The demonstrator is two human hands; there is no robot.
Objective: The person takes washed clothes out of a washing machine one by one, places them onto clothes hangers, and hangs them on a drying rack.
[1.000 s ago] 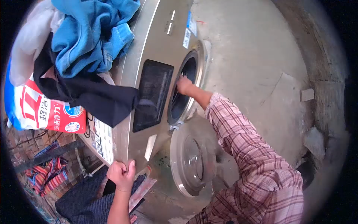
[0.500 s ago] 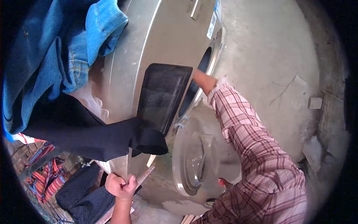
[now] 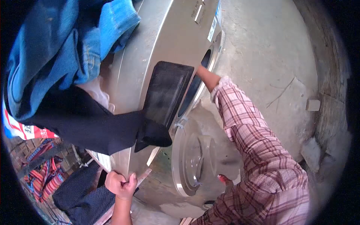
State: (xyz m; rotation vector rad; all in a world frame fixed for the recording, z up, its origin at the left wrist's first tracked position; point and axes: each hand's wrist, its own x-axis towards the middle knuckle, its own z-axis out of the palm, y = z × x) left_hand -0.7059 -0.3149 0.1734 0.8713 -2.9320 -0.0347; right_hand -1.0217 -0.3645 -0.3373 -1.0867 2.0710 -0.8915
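Note:
A front-loading washing machine [image 3: 180,41] stands with its round door [image 3: 193,161] swung open. My right forearm, in a plaid sleeve, reaches into the drum opening, and the hand is hidden inside. At the machine's lower front corner, my left hand [image 3: 122,185] is closed with its thumb up, pressed against the edge; whether its fingers grip anything is hidden. Blue denim clothing [image 3: 48,56] lies on top of the machine at the upper left. A black garment [image 3: 86,120] beside it hangs over the front edge, across part of the dark display panel [image 3: 167,93].
A red and white detergent bag [image 3: 32,131] is partly visible at the left. Dark mesh fabric [image 3: 86,195] and a striped cloth [image 3: 45,178] lie below it. A small block [image 3: 312,105] sits on the concrete floor at the right, near the wall.
My view has moved closer over the machine top, so the clothes look larger. My right hand has gone deeper into the drum, out of sight. My left hand keeps its place at the corner.

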